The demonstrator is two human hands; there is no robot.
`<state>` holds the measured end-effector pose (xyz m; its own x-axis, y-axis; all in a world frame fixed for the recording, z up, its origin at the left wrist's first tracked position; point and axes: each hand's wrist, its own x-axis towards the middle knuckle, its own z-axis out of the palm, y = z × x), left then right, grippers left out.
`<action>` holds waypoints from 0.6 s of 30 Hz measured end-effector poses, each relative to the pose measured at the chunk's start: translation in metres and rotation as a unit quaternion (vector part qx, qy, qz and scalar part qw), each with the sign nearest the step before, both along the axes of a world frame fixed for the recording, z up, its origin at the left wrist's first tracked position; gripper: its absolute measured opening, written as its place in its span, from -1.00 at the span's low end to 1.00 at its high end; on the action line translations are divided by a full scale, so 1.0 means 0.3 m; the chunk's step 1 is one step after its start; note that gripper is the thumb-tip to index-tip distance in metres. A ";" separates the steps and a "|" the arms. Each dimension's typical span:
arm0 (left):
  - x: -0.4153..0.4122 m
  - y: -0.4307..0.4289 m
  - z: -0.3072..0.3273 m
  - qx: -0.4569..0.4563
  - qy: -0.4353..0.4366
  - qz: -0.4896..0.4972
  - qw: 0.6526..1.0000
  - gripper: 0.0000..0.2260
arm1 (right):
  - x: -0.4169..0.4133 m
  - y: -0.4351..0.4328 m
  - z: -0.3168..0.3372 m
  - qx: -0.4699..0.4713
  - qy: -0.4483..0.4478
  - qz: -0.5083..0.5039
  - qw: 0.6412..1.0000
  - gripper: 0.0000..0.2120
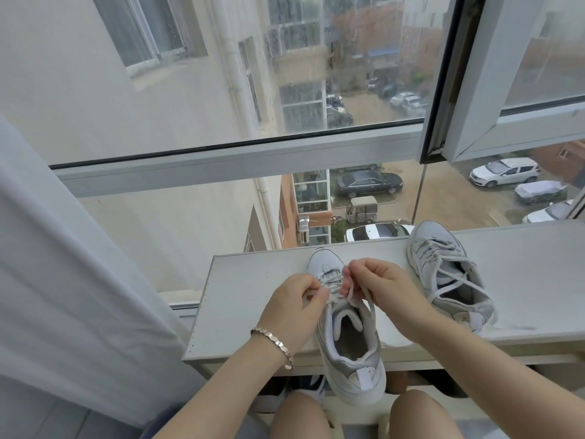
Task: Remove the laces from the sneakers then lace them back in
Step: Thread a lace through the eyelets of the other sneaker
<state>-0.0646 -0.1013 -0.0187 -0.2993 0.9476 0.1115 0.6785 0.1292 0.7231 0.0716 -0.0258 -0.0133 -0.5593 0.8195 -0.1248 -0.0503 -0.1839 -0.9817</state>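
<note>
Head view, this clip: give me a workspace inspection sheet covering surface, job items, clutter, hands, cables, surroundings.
Surface: white ledge below the window, scuffed near its right front edge.
Job's things: near sneaker lies toe toward the window, heel overhanging the ledge's front edge, lace partly threaded; second sneaker lies to the right with loose laces still in its eyelets.
Clutter: nothing seen on the ledge.
Grippers: left hand and right hand each pinch the lace over the near sneaker's eyelets; bracelet on the left wrist.
Cables: nothing seen.
Surroundings: curtain at left, window frame, opened sash at right, parked cars below.
</note>
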 end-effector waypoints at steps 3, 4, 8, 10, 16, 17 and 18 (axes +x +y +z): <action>-0.008 0.027 0.059 0.023 0.026 -0.044 0.998 -0.77 | -0.011 0.008 0.016 0.060 -0.058 0.037 0.996 -0.82; -0.011 0.037 0.080 0.028 0.029 -0.056 0.998 -0.79 | -0.012 0.012 0.020 0.078 -0.081 0.053 0.992 -0.84; -0.014 0.078 0.145 0.035 0.006 -0.083 0.996 -0.81 | -0.019 0.030 0.031 0.093 -0.185 0.107 0.972 -0.81; -0.011 0.107 0.153 0.045 -0.004 -0.081 0.996 -0.76 | -0.022 0.034 0.040 0.094 -0.209 0.144 0.963 -0.82; -0.013 0.145 0.063 0.065 0.093 0.005 0.994 -0.84 | -0.008 0.055 0.030 0.038 -0.155 0.148 0.976 -0.71; -0.010 0.134 0.049 0.086 0.088 0.027 0.992 -0.80 | -0.005 0.060 0.023 0.005 -0.122 0.141 0.982 -0.68; -0.004 0.119 0.041 0.106 0.072 0.037 0.991 -0.82 | -0.001 0.066 0.016 -0.018 -0.098 0.136 0.986 -0.67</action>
